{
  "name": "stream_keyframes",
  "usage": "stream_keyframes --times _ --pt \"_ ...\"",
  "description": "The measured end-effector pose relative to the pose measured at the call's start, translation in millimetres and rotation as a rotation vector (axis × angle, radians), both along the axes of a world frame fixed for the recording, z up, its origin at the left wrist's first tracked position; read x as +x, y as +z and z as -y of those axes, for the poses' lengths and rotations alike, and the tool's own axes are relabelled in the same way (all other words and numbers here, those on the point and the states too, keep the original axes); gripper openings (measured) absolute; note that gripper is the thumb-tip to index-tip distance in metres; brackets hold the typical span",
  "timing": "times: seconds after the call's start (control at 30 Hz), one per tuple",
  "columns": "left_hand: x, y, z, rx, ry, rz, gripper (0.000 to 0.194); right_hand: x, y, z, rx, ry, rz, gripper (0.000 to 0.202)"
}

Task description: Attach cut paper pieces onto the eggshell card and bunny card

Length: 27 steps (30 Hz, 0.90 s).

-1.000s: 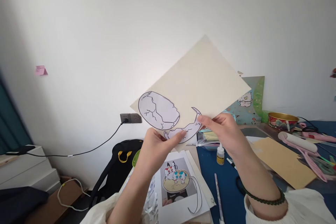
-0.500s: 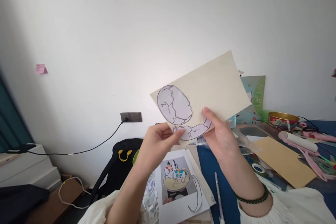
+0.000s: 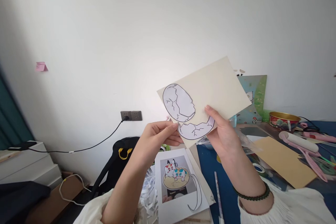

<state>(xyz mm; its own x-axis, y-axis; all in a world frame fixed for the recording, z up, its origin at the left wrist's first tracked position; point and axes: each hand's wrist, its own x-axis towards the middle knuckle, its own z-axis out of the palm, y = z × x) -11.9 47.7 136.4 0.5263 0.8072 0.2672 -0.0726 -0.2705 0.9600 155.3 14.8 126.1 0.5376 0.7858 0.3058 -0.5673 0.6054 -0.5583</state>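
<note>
A cream sheet (image 3: pixel 215 84) is held up tilted before the wall. On its left part lies an oval paper cutout (image 3: pixel 181 103) drawn with cracks. Below it, along the lower edge, is a curved cracked-shell cutout (image 3: pixel 195 130). My right hand (image 3: pixel 223 131) grips the sheet's lower edge, thumb in front over the curved cutout's right end, fingers behind. My left hand (image 3: pixel 164 133) pinches the sheet's lower left edge, its thumb at the left tip of the curved cutout.
Below the hands lies a printed picture (image 3: pixel 175 178) with a curled paper strip, beside a pen (image 3: pixel 218 196). To the right are a brown card (image 3: pixel 286 161), a round tin (image 3: pixel 283 120) and a pink-handled roller (image 3: pixel 299 141). A black bag (image 3: pixel 115 161) stands left.
The sheet and cutouts have shifted slightly right. My left thumb has slid from over the curved cutout to its left tip, and the left fingers have straightened somewhat.
</note>
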Motion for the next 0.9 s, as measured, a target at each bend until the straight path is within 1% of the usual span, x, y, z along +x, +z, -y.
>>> stream_keyframes --times 0.2,0.4,0.57,0.77,0.9 --pt "2.0 1.3 2.6 -0.01 0.0 0.002 0.022 1.0 -1.2 -1.4 0.017 -0.012 -0.002 0.047" --pt "4.8 5.5 7.6 -0.005 0.051 -0.012 0.02 -1.0 -0.9 -1.8 0.036 -0.031 0.003 0.048" --pt "3.7 2.6 4.6 -0.017 0.09 -0.074 0.018 -1.2 -0.6 -1.8 0.044 -0.057 0.017 0.048" --pt "3.5 -1.2 1.3 0.028 0.071 -0.073 0.017 -0.9 -1.9 -1.8 0.046 -0.064 0.029 0.044" --pt "4.6 -0.9 3.1 0.041 0.1 -0.069 0.019 -1.6 -1.1 -2.2 0.057 -0.081 0.016 0.043"
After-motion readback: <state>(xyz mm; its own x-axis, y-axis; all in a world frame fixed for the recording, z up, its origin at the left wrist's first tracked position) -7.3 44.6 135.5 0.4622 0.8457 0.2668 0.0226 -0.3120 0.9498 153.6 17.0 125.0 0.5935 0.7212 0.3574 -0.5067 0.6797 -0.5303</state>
